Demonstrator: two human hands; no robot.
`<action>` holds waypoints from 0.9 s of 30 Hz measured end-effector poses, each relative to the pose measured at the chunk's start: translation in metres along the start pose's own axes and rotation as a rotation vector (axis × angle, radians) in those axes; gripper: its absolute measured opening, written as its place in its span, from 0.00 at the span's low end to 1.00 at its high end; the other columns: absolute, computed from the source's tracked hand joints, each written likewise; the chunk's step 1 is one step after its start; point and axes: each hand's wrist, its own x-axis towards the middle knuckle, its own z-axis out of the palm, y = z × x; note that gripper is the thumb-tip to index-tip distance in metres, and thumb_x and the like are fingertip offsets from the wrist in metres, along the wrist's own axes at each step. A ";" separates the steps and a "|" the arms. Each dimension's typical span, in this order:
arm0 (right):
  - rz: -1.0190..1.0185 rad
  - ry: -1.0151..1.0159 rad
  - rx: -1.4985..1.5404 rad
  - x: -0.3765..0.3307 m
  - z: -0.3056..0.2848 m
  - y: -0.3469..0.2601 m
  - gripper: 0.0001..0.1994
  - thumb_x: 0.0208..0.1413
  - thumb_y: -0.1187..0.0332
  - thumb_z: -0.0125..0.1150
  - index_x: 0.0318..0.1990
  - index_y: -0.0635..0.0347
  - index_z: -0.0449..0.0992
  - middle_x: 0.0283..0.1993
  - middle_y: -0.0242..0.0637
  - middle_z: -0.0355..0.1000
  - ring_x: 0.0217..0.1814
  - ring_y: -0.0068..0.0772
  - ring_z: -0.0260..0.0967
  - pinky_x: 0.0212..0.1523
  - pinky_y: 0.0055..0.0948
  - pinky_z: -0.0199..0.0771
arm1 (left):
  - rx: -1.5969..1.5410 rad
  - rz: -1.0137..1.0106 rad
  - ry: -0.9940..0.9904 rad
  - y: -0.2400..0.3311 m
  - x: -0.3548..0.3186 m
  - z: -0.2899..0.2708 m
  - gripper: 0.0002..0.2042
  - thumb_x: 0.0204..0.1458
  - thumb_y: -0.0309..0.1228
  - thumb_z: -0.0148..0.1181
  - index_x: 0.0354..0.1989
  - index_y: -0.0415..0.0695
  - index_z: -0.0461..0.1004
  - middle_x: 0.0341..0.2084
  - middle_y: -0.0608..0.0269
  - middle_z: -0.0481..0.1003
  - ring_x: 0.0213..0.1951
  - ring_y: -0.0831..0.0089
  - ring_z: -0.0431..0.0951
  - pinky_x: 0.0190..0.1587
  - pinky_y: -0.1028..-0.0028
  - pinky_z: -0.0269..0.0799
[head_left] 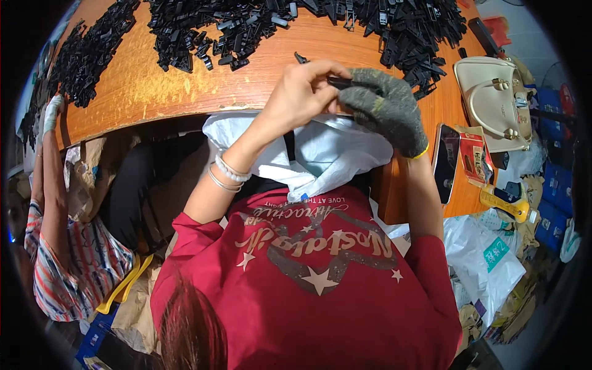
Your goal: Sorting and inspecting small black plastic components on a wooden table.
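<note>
Small black plastic piece (338,81) is sitting pinched between both hands, just above the table's near edge, over a white plastic bag (320,157). Most of it's hidden by fingers, so its shape is hard to make out; only a short dark, glossy bit is showing. Left hand (302,92), bare, w/ bead and metal bracelets (227,174) at the wrist, is closing thumb and fingertips narrowly on the piece's left end. Right hand (385,105), in a coarse grey knit glove w/ yellow cuff trim, is curling tight on the other end.

Wooden table (154,86) is looking worn, orange grain w/ pale scuffs. Heaps of black plastic parts (246,24) are spreading along the far side, cut off by the top rim; single parts are too tangled to tell apart. Cream handbag (493,98), smooth w/ metal fittings, is lying at right near a dark phone (445,161). Another person's arm (52,172), striped sleeve, is reaching up at the left edge, partly lost in the dark rim.
</note>
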 end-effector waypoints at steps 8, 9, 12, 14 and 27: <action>-0.469 0.055 -0.777 -0.008 0.005 0.044 0.19 0.36 0.78 0.65 0.42 0.60 0.77 0.48 0.44 0.74 0.48 0.45 0.74 0.44 0.36 0.76 | 0.644 0.204 0.373 -0.022 0.004 -0.037 0.10 0.47 0.29 0.65 0.33 0.37 0.74 0.25 0.53 0.75 0.29 0.59 0.77 0.33 0.65 0.72; -0.448 0.069 -0.824 -0.008 0.006 0.045 0.20 0.36 0.78 0.65 0.43 0.60 0.77 0.49 0.44 0.74 0.50 0.44 0.74 0.44 0.36 0.76 | 0.688 0.136 0.360 -0.018 0.007 -0.035 0.11 0.47 0.32 0.66 0.32 0.37 0.73 0.26 0.52 0.75 0.28 0.56 0.77 0.32 0.64 0.72; -0.443 0.030 -0.839 -0.006 0.007 0.040 0.22 0.36 0.78 0.65 0.44 0.60 0.75 0.51 0.42 0.73 0.51 0.44 0.73 0.45 0.36 0.76 | 0.858 0.249 0.327 -0.026 0.018 -0.029 0.15 0.46 0.36 0.67 0.30 0.37 0.71 0.28 0.48 0.75 0.28 0.50 0.76 0.29 0.60 0.71; -0.452 0.025 -0.823 -0.005 0.008 0.040 0.21 0.36 0.78 0.65 0.44 0.60 0.75 0.51 0.42 0.73 0.51 0.44 0.73 0.45 0.36 0.76 | 0.899 0.241 0.328 -0.033 0.018 -0.027 0.13 0.49 0.35 0.65 0.32 0.37 0.72 0.25 0.54 0.73 0.29 0.59 0.76 0.32 0.67 0.71; -0.443 0.028 -0.822 -0.005 0.007 0.043 0.17 0.40 0.76 0.65 0.42 0.60 0.75 0.49 0.42 0.74 0.50 0.45 0.73 0.44 0.36 0.77 | 0.755 0.206 0.155 -0.028 0.026 -0.030 0.08 0.47 0.27 0.60 0.31 0.35 0.71 0.27 0.48 0.73 0.31 0.48 0.75 0.35 0.58 0.71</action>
